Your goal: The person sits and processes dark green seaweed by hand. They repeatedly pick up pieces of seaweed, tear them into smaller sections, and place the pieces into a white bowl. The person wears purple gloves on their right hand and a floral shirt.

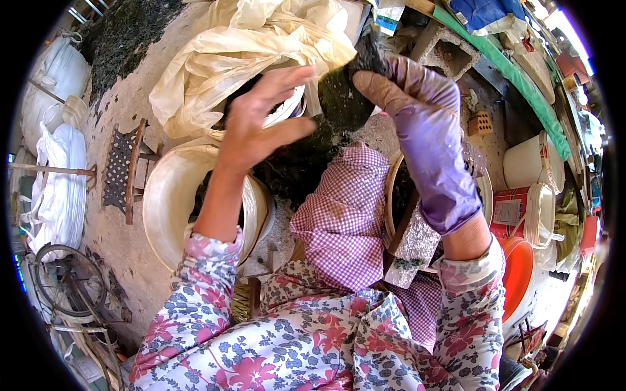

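My right hand (415, 107), in a purple and brown glove, pinches a dark green, wet-looking leafy strip, probably seaweed (345, 95), which hangs down. My bare left hand (261, 119) is raised with its fingers apart, just left of the strip, holding nothing. More dark leafy stuff (291, 171) hangs or lies below, between the hands. Under my left forearm stands a round cream tub (168, 205) with dark matter inside. A second round tub (486, 188) is partly hidden beneath my right forearm, with a foil-covered board (415, 244) across it.
A pale plastic sheet (215, 54) drapes over a container ahead. A dark leafy heap (122, 44) lies on the floor at the far left, near a small stool (129, 171) and white sacks (58, 185). At right are a concrete block (445, 51), white buckets (523, 161) and an orange basin (518, 276).
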Motion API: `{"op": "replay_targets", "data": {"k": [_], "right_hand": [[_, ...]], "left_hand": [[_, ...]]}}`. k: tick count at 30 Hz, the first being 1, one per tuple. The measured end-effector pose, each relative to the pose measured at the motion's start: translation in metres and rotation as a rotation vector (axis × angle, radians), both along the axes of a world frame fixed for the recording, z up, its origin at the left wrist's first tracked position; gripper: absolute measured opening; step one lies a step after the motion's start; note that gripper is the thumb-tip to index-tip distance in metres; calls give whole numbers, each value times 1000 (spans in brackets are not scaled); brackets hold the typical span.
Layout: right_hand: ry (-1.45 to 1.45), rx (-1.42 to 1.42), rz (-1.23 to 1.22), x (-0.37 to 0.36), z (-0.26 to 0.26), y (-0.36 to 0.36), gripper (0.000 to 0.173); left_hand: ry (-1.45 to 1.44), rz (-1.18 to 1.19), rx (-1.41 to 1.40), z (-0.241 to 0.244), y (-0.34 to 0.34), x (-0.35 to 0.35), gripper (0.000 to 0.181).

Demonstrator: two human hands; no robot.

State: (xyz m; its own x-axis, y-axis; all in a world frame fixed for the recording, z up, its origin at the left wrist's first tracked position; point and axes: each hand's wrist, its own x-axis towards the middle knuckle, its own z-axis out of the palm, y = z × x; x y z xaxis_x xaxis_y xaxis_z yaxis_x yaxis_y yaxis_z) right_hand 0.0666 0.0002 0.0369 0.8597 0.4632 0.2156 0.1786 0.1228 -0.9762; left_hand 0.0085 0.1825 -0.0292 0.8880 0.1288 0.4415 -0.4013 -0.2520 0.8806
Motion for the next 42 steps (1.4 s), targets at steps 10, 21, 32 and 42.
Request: {"op": "replay_targets", "data": {"k": [10, 21, 32, 42], "right_hand": [[-193, 258, -349, 18, 46, -65, 11], [-61, 245, -912, 32, 40, -185, 23], [-4, 158, -902, -12, -14, -251, 13], [209, 82, -399, -60, 2, -194, 11]], "left_hand": [[165, -126, 38, -68, -44, 11, 22], [419, 66, -45, -73, -11, -37, 12], [857, -427, 91, -44, -56, -115, 21], [126, -421, 94, 14, -169, -15, 79]]}}
